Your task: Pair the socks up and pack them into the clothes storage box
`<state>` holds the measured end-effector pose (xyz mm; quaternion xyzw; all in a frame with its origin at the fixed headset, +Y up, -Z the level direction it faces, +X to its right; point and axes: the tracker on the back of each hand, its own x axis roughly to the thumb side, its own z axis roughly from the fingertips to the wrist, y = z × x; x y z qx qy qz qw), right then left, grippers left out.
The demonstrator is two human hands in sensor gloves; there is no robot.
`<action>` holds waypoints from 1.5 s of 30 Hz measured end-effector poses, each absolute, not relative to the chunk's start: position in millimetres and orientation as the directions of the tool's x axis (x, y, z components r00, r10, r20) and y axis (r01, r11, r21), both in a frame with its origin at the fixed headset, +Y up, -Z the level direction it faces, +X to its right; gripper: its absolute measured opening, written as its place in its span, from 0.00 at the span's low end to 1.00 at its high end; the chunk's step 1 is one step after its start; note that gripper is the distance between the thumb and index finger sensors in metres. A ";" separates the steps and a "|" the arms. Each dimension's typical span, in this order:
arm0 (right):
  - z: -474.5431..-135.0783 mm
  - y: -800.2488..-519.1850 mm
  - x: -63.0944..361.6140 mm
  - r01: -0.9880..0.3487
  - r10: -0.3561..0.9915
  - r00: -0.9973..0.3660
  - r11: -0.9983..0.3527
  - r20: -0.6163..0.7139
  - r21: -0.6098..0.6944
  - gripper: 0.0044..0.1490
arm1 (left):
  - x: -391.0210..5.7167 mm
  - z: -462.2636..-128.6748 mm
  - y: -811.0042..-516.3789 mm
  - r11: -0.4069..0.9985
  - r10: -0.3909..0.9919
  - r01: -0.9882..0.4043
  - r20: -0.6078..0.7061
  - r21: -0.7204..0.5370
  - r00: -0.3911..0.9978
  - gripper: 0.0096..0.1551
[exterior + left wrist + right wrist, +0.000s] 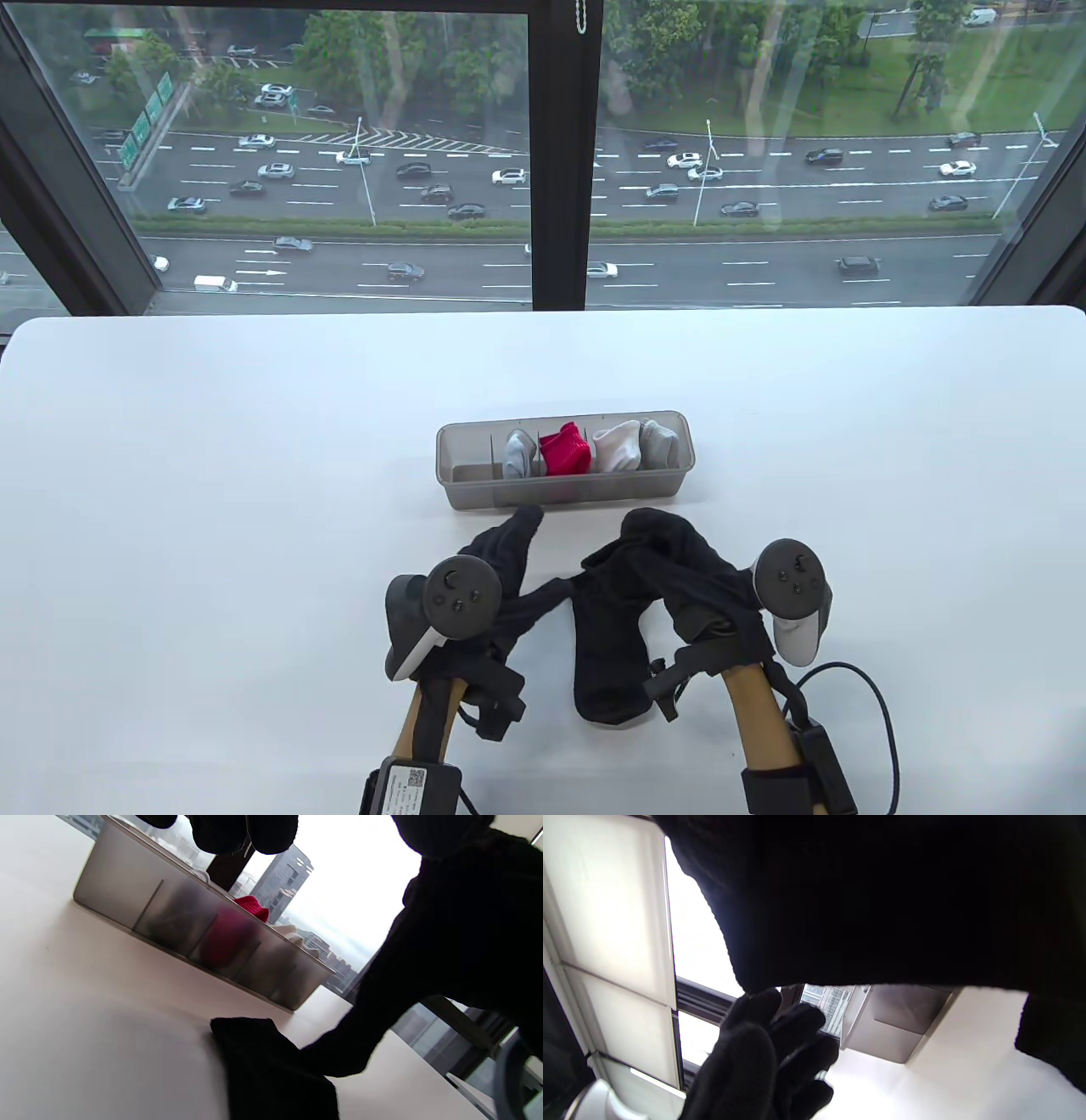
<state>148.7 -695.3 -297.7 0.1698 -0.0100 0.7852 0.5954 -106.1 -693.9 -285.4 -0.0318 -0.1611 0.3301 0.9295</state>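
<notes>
My right hand (679, 569) is raised above the tabletop (212, 509) near its front edge, fingers curled into the bunched top of a black sock (607, 645) whose lower half lies flat. My left hand (501, 560) reaches toward the storage box (475, 492) with fingers fairly straight; whether it pinches the sock's side flap I cannot tell. The box sits mid-table holding a grey pair (517, 454), a red pair (565, 450), a white pair (617, 447) and another grey pair (657, 441)
</notes>
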 end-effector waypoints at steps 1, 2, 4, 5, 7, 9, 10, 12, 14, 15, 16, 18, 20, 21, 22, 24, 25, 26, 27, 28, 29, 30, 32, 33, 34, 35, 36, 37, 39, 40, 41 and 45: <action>-296.1 -692.4 145.6 -0.920 0.917 -0.259 -0.329 0.302 0.210 0.25 | -99.4 -285.1 -692.7 0.757 0.653 -0.617 0.298 -0.216 0.697 0.56; -294.1 -689.2 143.0 -0.906 0.904 -0.283 -0.361 0.321 0.219 0.26 | -94.2 -284.8 -690.7 0.745 0.666 -0.624 0.308 -0.235 0.679 0.54; -291.2 -681.7 141.7 -0.888 0.882 -0.326 -0.409 0.341 0.209 0.26 | -89.2 -282.1 -682.5 0.740 0.657 -0.661 0.340 -0.124 0.672 0.30; -290.6 -675.6 144.0 -0.867 0.870 -0.353 -0.442 0.345 0.228 0.27 | -89.2 -280.1 -678.3 0.736 0.650 -0.673 0.343 -0.066 0.678 0.24; -286.1 -659.9 153.3 -0.797 0.851 -0.415 -0.511 0.322 0.322 0.27 | -87.8 -278.9 -672.9 0.716 0.681 -0.682 0.366 -0.152 0.634 0.23; -279.8 -648.9 162.0 -0.802 0.824 -0.454 -0.544 0.340 0.246 0.26 | -83.1 -279.4 -670.7 0.662 0.747 -0.659 0.379 -0.357 0.545 0.23; -279.4 -647.5 164.3 -0.808 0.819 -0.470 -0.549 0.328 0.215 0.26 | -80.5 -280.6 -670.7 0.620 0.784 -0.674 0.345 -0.401 0.516 0.23; -286.2 -658.4 163.2 -0.810 0.833 -0.501 -0.547 0.233 0.212 0.26 | -76.1 -289.0 -676.0 0.617 0.785 -0.662 0.283 -0.424 0.551 0.23; -298.9 -678.7 157.6 -0.799 0.825 -0.551 -0.566 0.129 0.205 0.26 | -74.1 -299.8 -690.2 0.702 0.701 -0.600 0.225 -0.382 0.677 0.23; -304.0 -687.1 154.9 -0.788 0.812 -0.574 -0.582 0.101 0.201 0.27 | -73.7 -305.2 -698.2 0.740 0.656 -0.567 0.202 -0.361 0.727 0.23; -314.0 -702.9 149.0 -0.759 0.782 -0.619 -0.620 0.076 0.200 0.26 | -72.8 -312.2 -710.5 0.776 0.604 -0.533 0.154 -0.336 0.782 0.23; -325.6 -722.7 141.6 -0.711 0.734 -0.677 -0.672 0.055 0.208 0.27 | -71.7 -319.9 -730.6 0.833 0.523 -0.482 0.101 -0.273 0.846 0.27; -336.1 -745.9 134.8 -0.657 0.686 -0.726 -0.713 0.050 0.244 0.36 | -70.5 -322.4 -743.4 0.879 0.397 -0.357 0.071 -0.316 0.915 0.45; -337.7 -752.4 133.6 -0.636 0.664 -0.747 -0.724 0.021 0.268 0.39 | -70.8 -319.8 -743.6 0.906 0.315 -0.282 0.056 -0.316 0.947 0.51; -336.7 -753.1 133.8 -0.621 0.643 -0.766 -0.739 0.002 0.260 0.41 | -71.5 -316.0 -739.7 0.937 0.266 -0.243 0.061 -0.249 0.962 0.51; -331.4 -743.4 137.9 -0.581 0.595 -0.803 -0.793 0.031 0.182 0.43 | -70.9 -306.1 -725.3 0.963 0.250 -0.227 0.171 -0.144 0.953 0.43; -330.2 -741.0 138.9 -0.575 0.588 -0.808 -0.801 0.037 0.166 0.43 | -69.6 -302.4 -721.7 0.954 0.275 -0.238 0.224 -0.180 0.935 0.36; -325.5 -734.3 141.7 -0.563 0.573 -0.818 -0.815 0.051 0.135 0.43 | -66.1 -297.0 -719.9 0.923 0.333 -0.245 0.299 -0.296 0.894 0.30; -323.3 -732.2 142.6 -0.559 0.570 -0.819 -0.818 0.060 0.139 0.42 | -62.8 -293.1 -722.2 0.882 0.382 -0.234 0.328 -0.409 0.864 0.27; -317.8 -729.2 144.1 -0.551 0.572 -0.816 -0.814 0.086 0.183 0.41 | -57.5 -287.6 -729.2 0.799 0.437 -0.190 0.332 -0.571 0.836 0.28; -314.0 -728.0 144.6 -0.543 0.575 -0.811 -0.809 0.107 0.226 0.39 | -52.3 -284.6 -737.1 0.731 0.452 -0.143 0.318 -0.667 0.833 0.28; -310.9 -727.3 144.6 -0.524 0.574 -0.808 -0.804 0.136 0.280 0.37 | -48.7 -284.1 -744.4 0.693 0.427 -0.091 0.305 -0.716 0.851 0.29; -308.2 -726.6 142.2 -0.484 0.565 -0.814 -0.787 0.132 0.383 0.36 | -45.7 -285.4 -747.8 0.680 0.331 0.004 0.311 -0.733 0.891 0.28; -308.4 -727.0 139.9 -0.467 0.559 -0.820 -0.775 0.118 0.425 0.35 | -46.0 -286.8 -745.7 0.723 0.303 -0.002 0.315 -0.691 0.899 0.27; -308.9 -729.3 136.5 -0.439 0.552 -0.826 -0.758 0.114 0.483 0.34 | -47.4 -287.3 -745.4 0.748 0.255 0.006 0.295 -0.664 0.921 0.27; -309.1 -732.8 133.1 -0.416 0.550 -0.826 -0.742 0.122 0.526 0.34 | -50.6 -289.1 -745.8 0.762 0.217 0.026 0.292 -0.647 0.932 0.28; -309.8 -738.0 129.9 -0.373 0.539 -0.831 -0.722 0.136 0.583 0.34 | -55.6 -292.1 -747.8 0.756 0.222 0.012 0.274 -0.655 0.936 0.29; -309.9 -740.3 128.8 -0.352 0.533 -0.835 -0.709 0.138 0.611 0.35 | -59.0 -293.7 -748.9 0.744 0.236 -0.009 0.249 -0.668 0.939 0.30; -308.9 -750.8 123.7 -0.298 0.533 -0.835 -0.649 0.139 0.700 0.40 | -67.9 -298.2 -751.9 0.719 0.275 -0.063 0.199 -0.692 0.941 0.31; -308.4 -755.9 119.6 -0.294 0.540 -0.830 -0.632 0.135 0.717 0.42 | -72.7 -300.5 -754.0 0.702 0.297 -0.091 0.174 -0.706 0.939 0.32; -308.3 -760.6 115.2 -0.268 0.529 -0.837 -0.616 0.138 0.741 0.45 | -75.3 -301.9 -755.7 0.691 0.308 -0.104 0.162 -0.715 0.937 0.34; -308.9 -770.1 105.7 -0.181 0.380 -0.906 -0.746 0.187 0.641 0.39 | -81.6 -304.8 -760.6 0.677 0.324 -0.131 0.134 -0.724 0.937 0.42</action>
